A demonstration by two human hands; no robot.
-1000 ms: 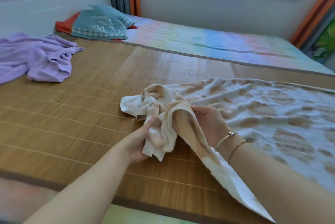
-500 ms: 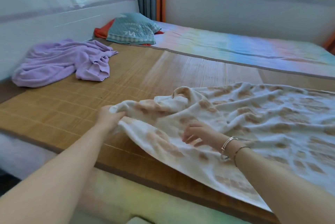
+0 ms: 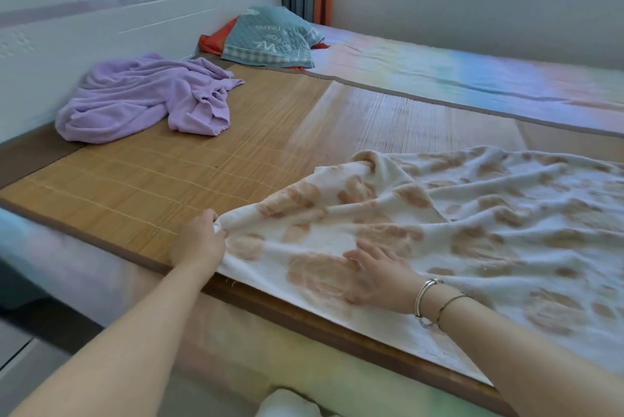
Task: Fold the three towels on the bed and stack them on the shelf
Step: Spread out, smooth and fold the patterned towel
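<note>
Left hand [image 3: 199,241] fingers are being curled round a corner of the white towel with tan blotches [image 3: 456,231], which is being spread over the bamboo mat [image 3: 162,177] at the bed's near edge. Right hand [image 3: 378,276] is being laid flat, fingers straight, on that towel. A crumpled purple towel [image 3: 145,99] is lying well apart, near the headboard [image 3: 101,5].

A white towel with tan blotches [image 3: 472,214] lies spread and wrinkled over the near right of the bamboo mat [image 3: 209,160]. The left hand [image 3: 199,241] pinches its near left corner at the mat's edge; the right hand [image 3: 378,275] lies flat on it, fingers spread. A crumpled lilac towel [image 3: 141,99] sits far left, near the headboard [image 3: 101,11], with a teal quilted pillow [image 3: 270,38] beyond it.
</note>
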